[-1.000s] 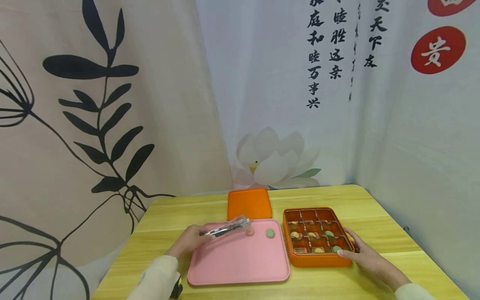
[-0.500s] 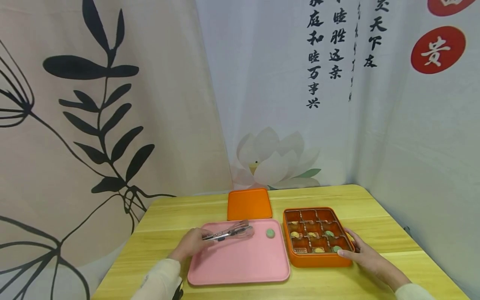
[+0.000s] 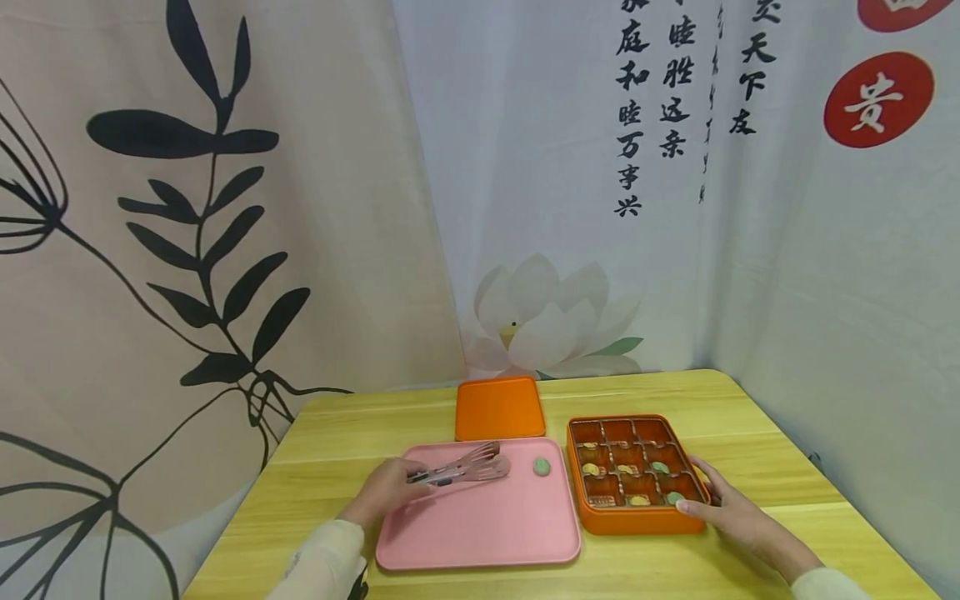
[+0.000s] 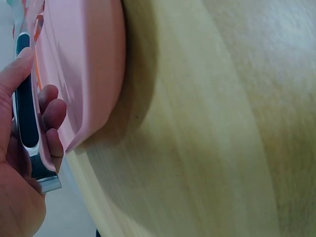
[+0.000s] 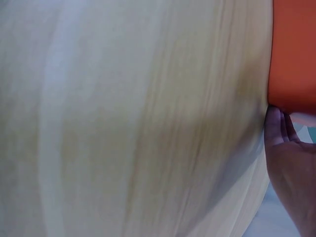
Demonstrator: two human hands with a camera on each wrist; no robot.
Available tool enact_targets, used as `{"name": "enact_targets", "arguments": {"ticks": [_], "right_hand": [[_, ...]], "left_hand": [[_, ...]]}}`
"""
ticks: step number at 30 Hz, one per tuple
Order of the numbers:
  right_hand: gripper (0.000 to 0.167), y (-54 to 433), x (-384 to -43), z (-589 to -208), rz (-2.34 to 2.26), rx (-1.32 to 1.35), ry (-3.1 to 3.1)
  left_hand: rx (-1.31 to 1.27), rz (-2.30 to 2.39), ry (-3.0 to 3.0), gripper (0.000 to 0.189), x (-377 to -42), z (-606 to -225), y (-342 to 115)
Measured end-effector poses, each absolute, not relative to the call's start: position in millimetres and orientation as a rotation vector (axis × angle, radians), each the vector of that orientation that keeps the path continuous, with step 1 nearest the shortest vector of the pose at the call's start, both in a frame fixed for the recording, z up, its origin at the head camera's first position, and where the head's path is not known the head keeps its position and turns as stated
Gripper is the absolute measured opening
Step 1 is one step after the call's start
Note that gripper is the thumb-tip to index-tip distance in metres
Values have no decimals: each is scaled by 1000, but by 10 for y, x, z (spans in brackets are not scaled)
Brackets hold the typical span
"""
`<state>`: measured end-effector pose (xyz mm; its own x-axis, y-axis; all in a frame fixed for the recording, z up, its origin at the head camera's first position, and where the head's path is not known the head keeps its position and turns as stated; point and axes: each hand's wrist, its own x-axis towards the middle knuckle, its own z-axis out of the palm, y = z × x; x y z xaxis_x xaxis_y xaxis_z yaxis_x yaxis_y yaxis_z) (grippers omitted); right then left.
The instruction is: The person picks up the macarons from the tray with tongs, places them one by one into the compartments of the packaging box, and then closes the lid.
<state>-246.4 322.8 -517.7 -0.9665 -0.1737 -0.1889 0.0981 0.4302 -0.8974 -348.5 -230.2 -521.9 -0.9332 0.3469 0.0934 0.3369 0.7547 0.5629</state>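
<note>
Yellowish, round-cornered wood-grain table point(image 3: 780, 462) under L grip point(image 3: 392, 483) & R grip point(image 3: 738, 512). Beyond & left of L grip: beige cloth point(image 3: 360, 208) w/ blk plant print point(image 3: 233, 237). Beyond, btwn grips: pale cloth point(image 3: 510, 167), lotus point(image 3: 555, 325) low, blk writing point(image 3: 630, 115) high toward R grip. Right of R grip: more pale cloth, softly folded, red discs point(image 3: 879, 100) up high. Light soft, fairly even.

Cream sleeves point(image 3: 322, 562); pale cuffs point(image 3: 347, 533)
</note>
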Motion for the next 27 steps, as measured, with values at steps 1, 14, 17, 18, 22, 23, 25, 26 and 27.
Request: {"name": "enact_targets", "arguments": {"ticks": [1, 14, 17, 18, 22, 23, 25, 26, 27], "right_hand": [[91, 3227, -2463, -5180, -1554, -65, 2432], [91, 3250, -2488, -5196, -1537, -61, 2424], [91, 3242, -2473, -5200, -1552, -63, 2428], [91, 3238, -2469, -5201, -1558, -64, 2432], [90, 3232, -2466, -5197, -1567, -72, 2437], [90, 3232, -2467, -5196, -1563, -71, 2439], [91, 3238, -2473, -5200, -1557, -73, 2431], [91, 3240, -2475, -5201, -1549, -69, 2432], [91, 3242, -2477, -5201, -1542, -62, 2432]], "left_hand": [[577, 922, 2935, 30, -3484, -5220, -2303], [702, 815, 3013, 25, -3453, -5231, -2282], [725, 809, 3029, 19, -3444, -5228, -2271], [732, 813, 3032, 17, -3441, -5225, -2268], [761, 831, 3033, 8, -3436, -5223, -2270], [766, 839, 3030, 7, -3437, -5225, -2273], [772, 857, 3019, 6, -3439, -5232, -2279], [769, 867, 3015, 6, -3439, -5234, -2281], [763, 875, 3012, 6, -3438, -5235, -2283]]}}
